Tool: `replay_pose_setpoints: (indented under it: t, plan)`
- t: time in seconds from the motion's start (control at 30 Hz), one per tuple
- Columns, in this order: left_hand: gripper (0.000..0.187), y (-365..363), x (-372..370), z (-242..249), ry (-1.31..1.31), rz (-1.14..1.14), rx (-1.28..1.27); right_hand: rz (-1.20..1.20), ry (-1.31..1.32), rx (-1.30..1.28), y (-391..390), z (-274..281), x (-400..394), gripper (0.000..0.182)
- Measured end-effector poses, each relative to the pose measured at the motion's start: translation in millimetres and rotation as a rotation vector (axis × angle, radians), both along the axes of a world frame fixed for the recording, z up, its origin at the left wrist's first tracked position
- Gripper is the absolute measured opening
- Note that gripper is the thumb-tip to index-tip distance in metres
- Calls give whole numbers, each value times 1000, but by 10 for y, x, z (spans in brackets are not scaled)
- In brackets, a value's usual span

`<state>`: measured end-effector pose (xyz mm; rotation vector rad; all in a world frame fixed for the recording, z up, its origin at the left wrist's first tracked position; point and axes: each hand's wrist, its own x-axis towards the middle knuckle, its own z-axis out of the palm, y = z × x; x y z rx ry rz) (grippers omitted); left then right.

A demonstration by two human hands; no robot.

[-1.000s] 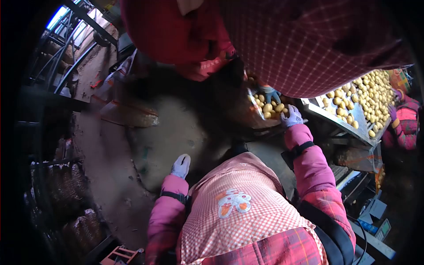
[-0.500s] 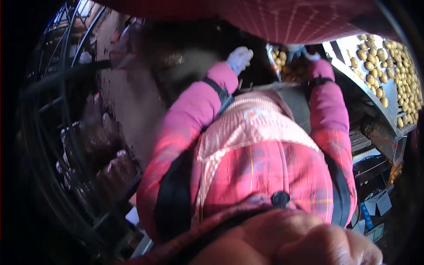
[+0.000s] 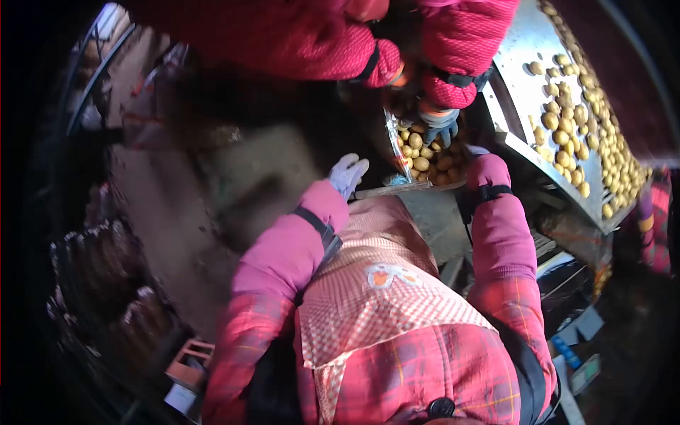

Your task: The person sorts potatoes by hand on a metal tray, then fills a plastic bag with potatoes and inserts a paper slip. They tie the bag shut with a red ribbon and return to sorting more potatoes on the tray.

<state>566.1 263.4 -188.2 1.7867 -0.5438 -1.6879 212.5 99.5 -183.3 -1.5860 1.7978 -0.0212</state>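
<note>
My left hand [image 3: 347, 175], in a pale lavender glove, is held out left of a box of potatoes [image 3: 421, 163], apart from it. Its fingers are somewhat spread and nothing shows in them. My right hand [image 3: 477, 150] is at the right side of that box; only a pale bit of glove shows beyond the pink sleeve, and its fingers are hidden. Over the potatoes reaches a co-worker's hand [image 3: 440, 127] in a dark glove with an orange cuff. The co-worker's other hand [image 3: 400, 76] is mostly hidden by a red sleeve.
A metal sorting table [image 3: 520, 53] bearing many potatoes stands at the right. A wooden bar [image 3: 393, 190] lies along the box's near side. Brown filled bags [image 3: 106, 276] stand at the lower left. Another person's sleeve [image 3: 659, 227] shows at the far right.
The view has shifted, bringing the co-worker's arms and more of the potato box into sight. Both my hands appear lower and farther left in the picture. My left hand stays apart from the box.
</note>
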Motion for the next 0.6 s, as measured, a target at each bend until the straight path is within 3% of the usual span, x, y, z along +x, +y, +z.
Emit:
replay_pose_setpoints:
  t: [0.03,0.17,0.23,0.3,0.37,0.43,0.5,0.6]
  plan:
    - [74,-111,-56,132,65,41,69,25,29,-2,-45,30,-21,27]
    - [79,-523,-5,190,177,85,-45,111,166,-4,-224,91,-57,26]
    - [87,-711,-144,-129,294,181,-146,178,249,-11,-268,87,-76,25]
    - [90,-886,-488,-520,-22,59,-56,267,328,-13,-270,48,-115,24]
    - [99,-962,-783,-526,-10,159,-108,364,418,-18,-239,7,-137,24]
    - [95,-1095,-937,-785,-179,157,-188,444,498,-30,-213,22,-144,23]
    - [64,-1065,-834,-743,-5,179,-269,499,555,-41,-148,44,-188,22]
    - [26,-941,-870,-1065,-233,117,-280,456,521,-20,-95,87,-192,22]
